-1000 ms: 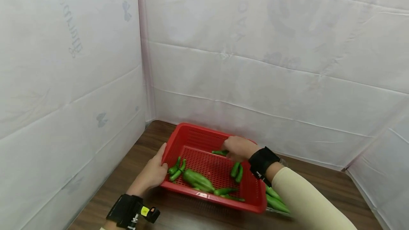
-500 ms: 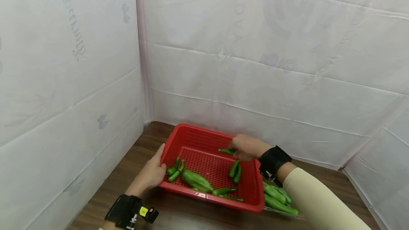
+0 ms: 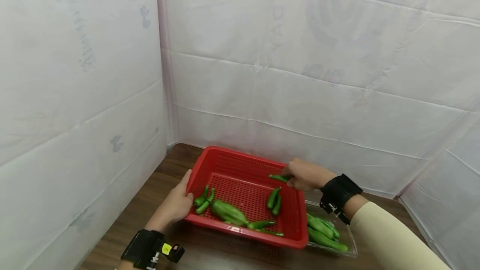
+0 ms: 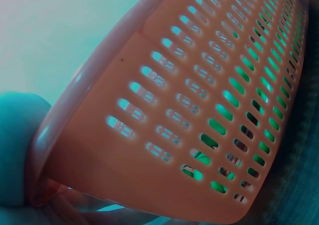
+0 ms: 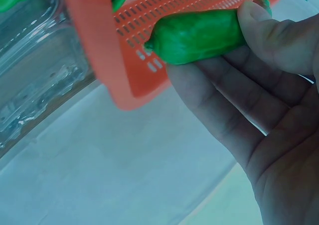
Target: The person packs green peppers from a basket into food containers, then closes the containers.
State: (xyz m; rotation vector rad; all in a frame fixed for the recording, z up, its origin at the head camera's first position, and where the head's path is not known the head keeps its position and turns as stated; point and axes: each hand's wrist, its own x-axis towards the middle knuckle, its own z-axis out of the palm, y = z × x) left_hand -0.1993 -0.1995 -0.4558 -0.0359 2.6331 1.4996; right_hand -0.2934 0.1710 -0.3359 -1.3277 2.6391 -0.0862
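Well, the thumb and fingers (image 5: 209, 98) of our right hand (image 3: 309, 175) are parted just enough to pinch 1 green pepper (image 5: 199, 38), at the far right corner of the red basket (image 3: 240, 188). We do well to keep that pinch light and the tip clear of the rim. Our left hand (image 3: 174, 204) grips the basket's left side, which should steady it; just beyond the right wall, a clear tray (image 5: 55, 70) holds more peppers (image 3: 325, 241).
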